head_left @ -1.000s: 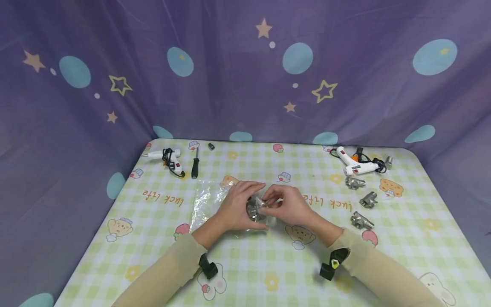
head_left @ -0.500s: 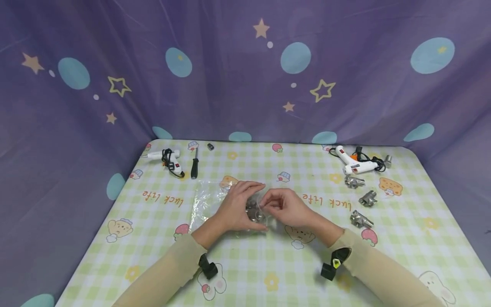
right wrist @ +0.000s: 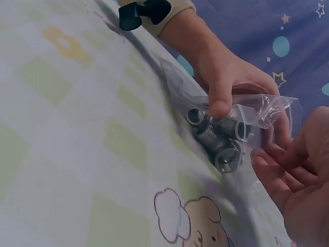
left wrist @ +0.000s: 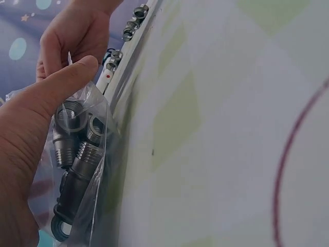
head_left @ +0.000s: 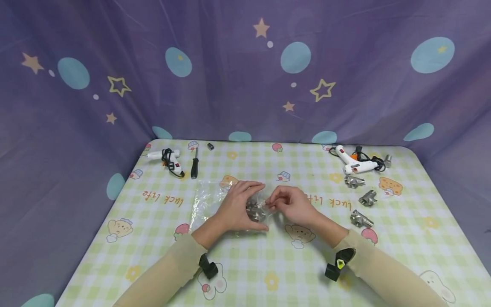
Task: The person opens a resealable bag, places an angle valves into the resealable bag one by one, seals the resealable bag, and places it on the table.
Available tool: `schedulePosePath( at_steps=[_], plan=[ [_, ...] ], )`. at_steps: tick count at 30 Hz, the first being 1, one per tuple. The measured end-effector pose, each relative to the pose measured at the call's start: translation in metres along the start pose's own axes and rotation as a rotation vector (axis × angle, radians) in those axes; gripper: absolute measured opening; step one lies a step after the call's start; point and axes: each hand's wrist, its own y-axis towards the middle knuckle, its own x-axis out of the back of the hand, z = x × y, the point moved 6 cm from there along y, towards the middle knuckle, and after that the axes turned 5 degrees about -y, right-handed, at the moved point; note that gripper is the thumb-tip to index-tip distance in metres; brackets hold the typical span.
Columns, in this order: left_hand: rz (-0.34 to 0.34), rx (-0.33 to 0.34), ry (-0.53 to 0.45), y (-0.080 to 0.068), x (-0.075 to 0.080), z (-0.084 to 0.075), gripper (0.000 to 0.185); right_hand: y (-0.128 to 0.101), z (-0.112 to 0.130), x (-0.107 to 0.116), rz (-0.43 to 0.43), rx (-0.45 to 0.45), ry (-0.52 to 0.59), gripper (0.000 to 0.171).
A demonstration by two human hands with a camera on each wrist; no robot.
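Note:
A clear plastic bag (head_left: pixel 204 207) lies mid-table, with several metal pipe fittings (left wrist: pixel 77 164) inside it. My left hand (head_left: pixel 235 207) curves round the bag from the left, its thumb across the plastic near the fittings. From the right, my right hand (head_left: pixel 294 206) pinches the bag's edge between thumb and fingers. In the left wrist view a thin tip of plastic stands at the right hand's fingers. Threaded ends and round openings of the fittings show through the plastic; the left palm hides part of them in the head view.
On the right lie three tee-shaped metal fittings (head_left: pixel 361 219), a white glue gun (head_left: pixel 358 167) with a black cord and a small metal fitting (head_left: pixel 388 160). Back left are another glue gun (head_left: pixel 174 164), a black-handled screwdriver (head_left: pixel 194 167) and a small metal piece (head_left: pixel 210 146).
My right hand has shifted slightly to the right and the plastic beside its fingers has drawn out that way. The left hand stays in place round the bag.

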Motion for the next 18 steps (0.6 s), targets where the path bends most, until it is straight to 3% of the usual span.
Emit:
schedulePosePath(
  at_steps=[5,11,18],
  plan=[
    [-0.003,-0.002,0.008,0.001,0.000,0.001,0.119,-0.003,0.003,0.017,-0.071,-0.024,-0.091,0.019],
    [-0.012,-0.017,0.020,0.001,0.001,0.000,0.120,-0.014,0.002,0.053,-0.155,-0.037,-0.198,0.017],
    [0.006,0.001,-0.014,0.001,0.000,0.001,0.119,-0.040,0.004,0.096,-0.218,-0.035,-0.437,0.019]
  ],
)
